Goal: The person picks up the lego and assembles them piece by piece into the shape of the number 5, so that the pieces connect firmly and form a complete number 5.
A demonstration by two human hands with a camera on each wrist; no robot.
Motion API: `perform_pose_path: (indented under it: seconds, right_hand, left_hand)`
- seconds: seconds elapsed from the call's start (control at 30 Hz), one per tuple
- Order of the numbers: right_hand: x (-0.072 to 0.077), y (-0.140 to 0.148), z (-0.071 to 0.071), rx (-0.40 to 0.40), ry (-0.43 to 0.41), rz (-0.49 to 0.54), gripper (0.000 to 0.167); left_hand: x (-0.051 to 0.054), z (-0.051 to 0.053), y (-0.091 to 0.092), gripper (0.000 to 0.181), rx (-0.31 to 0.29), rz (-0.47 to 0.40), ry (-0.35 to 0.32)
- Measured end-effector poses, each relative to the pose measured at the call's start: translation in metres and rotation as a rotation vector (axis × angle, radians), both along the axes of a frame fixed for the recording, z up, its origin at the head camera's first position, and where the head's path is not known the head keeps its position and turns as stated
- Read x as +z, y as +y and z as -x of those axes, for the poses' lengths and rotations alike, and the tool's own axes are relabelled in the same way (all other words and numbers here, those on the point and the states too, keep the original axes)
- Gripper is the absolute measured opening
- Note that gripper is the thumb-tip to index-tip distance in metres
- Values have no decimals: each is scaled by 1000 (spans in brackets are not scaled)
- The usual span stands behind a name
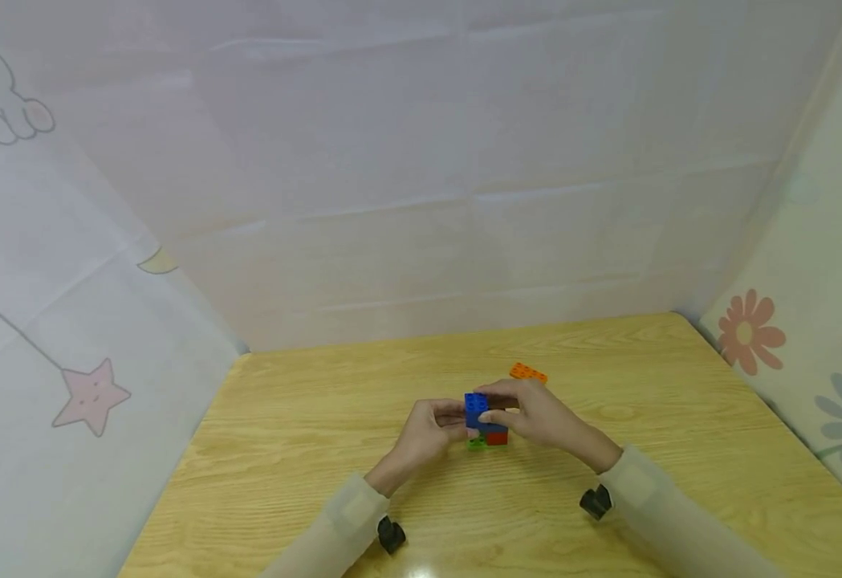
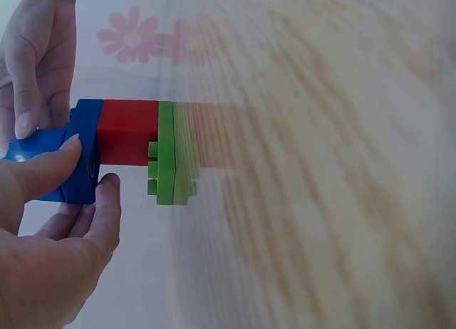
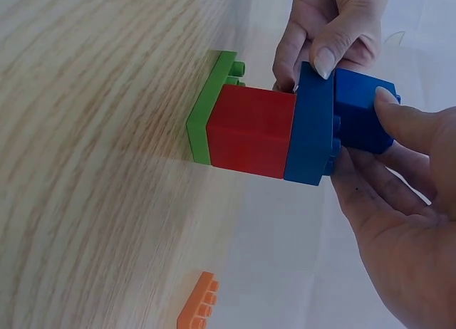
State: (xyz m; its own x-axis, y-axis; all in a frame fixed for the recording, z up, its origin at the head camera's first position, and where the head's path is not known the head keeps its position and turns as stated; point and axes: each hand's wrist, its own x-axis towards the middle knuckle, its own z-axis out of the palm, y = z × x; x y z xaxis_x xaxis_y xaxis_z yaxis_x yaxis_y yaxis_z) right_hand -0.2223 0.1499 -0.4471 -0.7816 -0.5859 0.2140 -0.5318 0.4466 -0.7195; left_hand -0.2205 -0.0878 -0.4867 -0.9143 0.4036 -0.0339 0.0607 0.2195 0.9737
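Blue cube-shaped plastic block (image 1: 475,405): head view, topping others above the wood-grain table (image 1: 283,474), pinched in your right hand (image 1: 532,411); orange studded plastic plate (image 1: 528,373) beyond. Left wrist view: flat blue plastic brick (image 2: 87,154), pinched in your left hand (image 2: 53,265), above red plastic block (image 2: 128,132), green studded plastic plate (image 2: 165,151). Right wrist view: cube-shaped block at flat brick's end, bare studs beside.

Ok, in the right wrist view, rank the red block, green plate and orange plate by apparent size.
Largest to smallest:
1. Red block
2. Green plate
3. Orange plate, though cut off by the frame's edge
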Motion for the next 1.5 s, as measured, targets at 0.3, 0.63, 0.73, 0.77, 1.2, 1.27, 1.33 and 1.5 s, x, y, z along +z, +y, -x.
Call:
perform_pose_path:
  seconds: [0.3, 0.63, 0.73, 0.77, 1.2, 1.27, 1.33, 1.5]
  right_hand:
    - [2, -3, 1, -8, -19, -28, 44]
    - [4, -3, 0, -13, -35, -31, 44]
    - [3, -2, -1, -17, -35, -29, 44]
    - [3, -2, -1, -18, -34, -29, 44]
    - [4, -3, 0, -17, -8, -65, 42]
    - [5, -3, -1, -18, 2, -74, 42]
    - [5, -4, -2, -20, 10, -84, 41]
    - [7, -4, -3, -25, 26, -110, 41]
  left_hand:
    - [0, 0, -2, 30, -1, -11, -11]
    - [0, 1, -2, 31, 1, -5, -21]
    - [0, 1, -1, 31, -3, -3, -20]
    - [0, 2, -1, 31, -5, -1, -19]
    - [1, 0, 0, 32, -4, -4, -6]
    - [1, 0, 0, 31, -7, -10, -10]
    - [2, 0, 0, 31, -7, -8, -10]
    - [4, 1, 1, 31, -7, 1, -10]
